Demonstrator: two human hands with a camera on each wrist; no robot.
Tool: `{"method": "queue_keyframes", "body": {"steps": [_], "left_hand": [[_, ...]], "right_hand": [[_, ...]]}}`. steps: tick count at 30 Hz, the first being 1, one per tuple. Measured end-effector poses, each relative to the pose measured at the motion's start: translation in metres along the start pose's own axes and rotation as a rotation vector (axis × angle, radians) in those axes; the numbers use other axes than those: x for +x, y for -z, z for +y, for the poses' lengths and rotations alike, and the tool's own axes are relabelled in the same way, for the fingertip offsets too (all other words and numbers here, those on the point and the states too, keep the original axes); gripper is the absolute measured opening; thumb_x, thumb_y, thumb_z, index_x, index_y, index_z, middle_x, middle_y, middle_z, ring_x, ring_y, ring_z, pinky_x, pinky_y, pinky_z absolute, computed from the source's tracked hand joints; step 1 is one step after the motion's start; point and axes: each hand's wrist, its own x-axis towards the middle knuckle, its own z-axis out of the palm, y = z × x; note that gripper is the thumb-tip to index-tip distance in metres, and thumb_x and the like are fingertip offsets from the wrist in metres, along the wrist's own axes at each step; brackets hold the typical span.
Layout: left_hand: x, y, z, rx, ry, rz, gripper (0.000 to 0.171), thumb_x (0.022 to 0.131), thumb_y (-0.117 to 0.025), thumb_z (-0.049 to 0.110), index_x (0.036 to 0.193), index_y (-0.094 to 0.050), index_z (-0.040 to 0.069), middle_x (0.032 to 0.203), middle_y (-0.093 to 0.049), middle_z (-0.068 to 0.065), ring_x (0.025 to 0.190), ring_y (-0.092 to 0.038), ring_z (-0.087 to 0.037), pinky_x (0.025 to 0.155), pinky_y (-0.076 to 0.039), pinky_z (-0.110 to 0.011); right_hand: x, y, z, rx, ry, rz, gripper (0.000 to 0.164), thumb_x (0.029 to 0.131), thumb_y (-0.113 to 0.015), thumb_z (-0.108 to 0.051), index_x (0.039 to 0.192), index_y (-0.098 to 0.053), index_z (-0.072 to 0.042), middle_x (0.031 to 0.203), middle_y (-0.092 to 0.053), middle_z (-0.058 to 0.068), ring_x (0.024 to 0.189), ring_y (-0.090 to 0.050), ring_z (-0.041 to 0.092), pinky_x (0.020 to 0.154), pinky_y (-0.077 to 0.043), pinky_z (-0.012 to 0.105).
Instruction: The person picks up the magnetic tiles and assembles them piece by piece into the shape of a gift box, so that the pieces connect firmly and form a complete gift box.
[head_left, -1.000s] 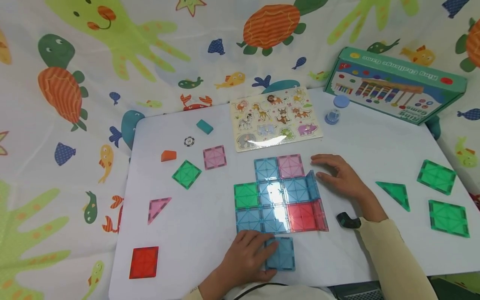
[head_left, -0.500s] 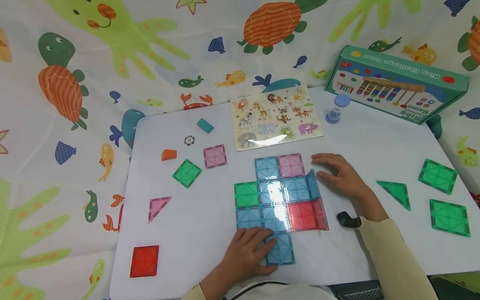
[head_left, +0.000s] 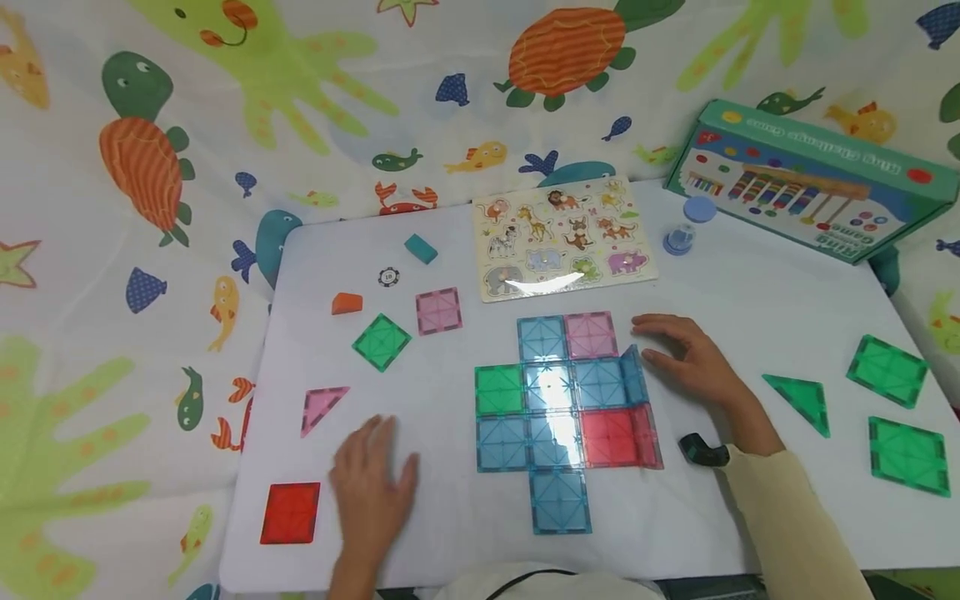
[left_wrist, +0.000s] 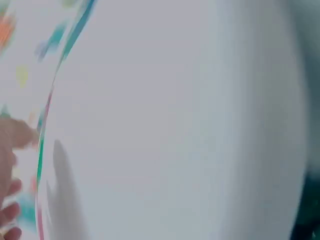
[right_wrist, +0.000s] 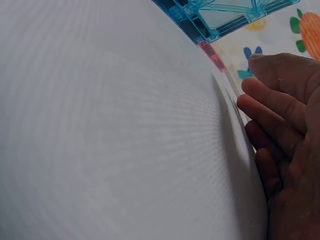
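My left hand (head_left: 371, 492) hovers over the left side of the table, fingers extended and holding nothing, between the red square tile (head_left: 290, 513) and the tile layout. Below that layout's bottom row lies a blue square tile (head_left: 561, 502), its top edge against the row. Beside the layout's right edge rests my right hand (head_left: 697, 362), loosely bent and holding nothing. Its fingertips are close to an upright blue tile (head_left: 633, 375) and the flat pink square tile (head_left: 591, 335). In the right wrist view, a blue tile (right_wrist: 230, 17) shows above the relaxed fingers (right_wrist: 272, 112).
A pink triangle tile (head_left: 322, 407), green square (head_left: 382, 342) and pink square (head_left: 438, 311) lie left. Behind are an animal puzzle board (head_left: 564, 239) and a game box (head_left: 813, 179). A green triangle (head_left: 802, 402) and two green squares lie right.
The left hand pushed the blue tile up against the bottom row, then let go and moved left across the table. The right hand has stayed in place; the head view has shifted slightly.
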Motion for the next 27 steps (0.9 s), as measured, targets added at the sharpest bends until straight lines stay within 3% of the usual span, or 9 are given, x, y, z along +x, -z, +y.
{"method": "queue_keyframes", "body": {"steps": [4,6,9,11,16,19,21,24,27], "left_hand": [[-0.011,0.043,-0.054,0.212,0.566,-0.151,0.072,0.077,-0.075,0.033,0.139,-0.044,0.013,0.143,-0.036,-0.019,0.128,-0.028,-0.042,0.095,-0.027,-0.065],[-0.017,0.058,-0.069,0.294,0.755,-0.297,0.089,0.073,-0.077,0.042,0.144,-0.032,0.013,0.144,-0.026,-0.023,0.127,-0.022,-0.046,0.093,-0.029,-0.068],[-0.025,0.071,-0.079,0.319,0.851,-0.461,0.109,0.064,-0.08,0.051,0.146,-0.022,0.01,0.14,-0.02,-0.029,0.12,-0.021,-0.05,0.084,-0.038,-0.068],[-0.027,0.073,-0.08,0.294,0.846,-0.486,0.111,0.06,-0.083,0.051,0.143,-0.024,0.008,0.136,-0.022,-0.03,0.115,-0.023,-0.05,0.077,-0.043,-0.066],[-0.024,0.072,-0.071,0.257,0.779,-0.45,0.096,0.06,-0.084,0.033,0.137,-0.033,0.006,0.129,-0.028,-0.03,0.111,-0.027,-0.049,0.072,-0.048,-0.062],[-0.015,0.075,-0.057,0.222,0.692,-0.439,0.09,0.06,-0.085,0.029,0.133,-0.039,0.006,0.127,-0.032,-0.029,0.111,-0.03,-0.048,0.069,-0.05,-0.059],[-0.006,0.074,-0.04,0.148,0.542,-0.386,0.087,0.058,-0.086,0.029,0.131,-0.044,0.008,0.125,-0.038,-0.024,0.11,-0.034,-0.043,0.067,-0.052,-0.056],[0.009,0.065,0.001,-0.014,0.203,-0.333,0.081,0.06,-0.086,0.031,0.131,-0.05,0.015,0.127,-0.045,-0.011,0.111,-0.04,-0.029,0.069,-0.053,-0.046],[0.024,0.045,0.058,-0.175,-0.161,-0.404,0.087,0.058,-0.088,0.036,0.134,-0.048,0.024,0.132,-0.046,0.003,0.114,-0.041,-0.015,0.071,-0.053,-0.034]], "right_hand": [[-0.002,0.001,-0.001,0.003,0.013,0.023,0.04,0.086,-0.068,-0.01,0.124,-0.06,-0.018,0.136,-0.051,-0.002,0.13,-0.037,0.017,0.103,-0.025,0.021],[-0.002,0.001,-0.002,0.015,0.017,0.029,0.04,0.085,-0.069,-0.008,0.124,-0.061,-0.018,0.135,-0.051,-0.002,0.13,-0.037,0.016,0.102,-0.023,0.014],[-0.002,-0.001,-0.001,0.026,0.026,0.023,0.04,0.086,-0.068,-0.008,0.124,-0.061,-0.017,0.135,-0.051,-0.001,0.13,-0.037,0.015,0.101,-0.021,0.012],[-0.001,-0.002,-0.001,0.032,0.031,0.019,0.04,0.086,-0.068,-0.008,0.124,-0.061,-0.016,0.136,-0.051,0.0,0.13,-0.037,0.015,0.101,-0.022,0.012],[-0.002,-0.002,0.001,0.039,0.026,0.024,0.04,0.086,-0.068,-0.009,0.124,-0.061,-0.018,0.136,-0.05,-0.002,0.129,-0.037,0.016,0.101,-0.023,0.013],[-0.002,-0.001,0.002,0.031,0.024,0.018,0.04,0.086,-0.068,-0.01,0.125,-0.06,-0.018,0.136,-0.05,-0.003,0.13,-0.037,0.017,0.103,-0.024,0.018],[-0.001,0.0,0.002,0.023,0.031,0.016,0.04,0.086,-0.068,-0.011,0.125,-0.06,-0.018,0.137,-0.05,-0.003,0.13,-0.037,0.017,0.104,-0.026,0.024],[0.001,-0.001,0.001,0.026,0.038,0.016,0.04,0.086,-0.068,-0.011,0.125,-0.06,-0.018,0.137,-0.05,-0.003,0.131,-0.036,0.018,0.105,-0.028,0.035],[0.001,-0.002,0.001,0.034,0.034,0.024,0.04,0.085,-0.069,-0.009,0.124,-0.061,-0.016,0.136,-0.051,-0.003,0.131,-0.037,0.019,0.104,-0.029,0.043]]}}
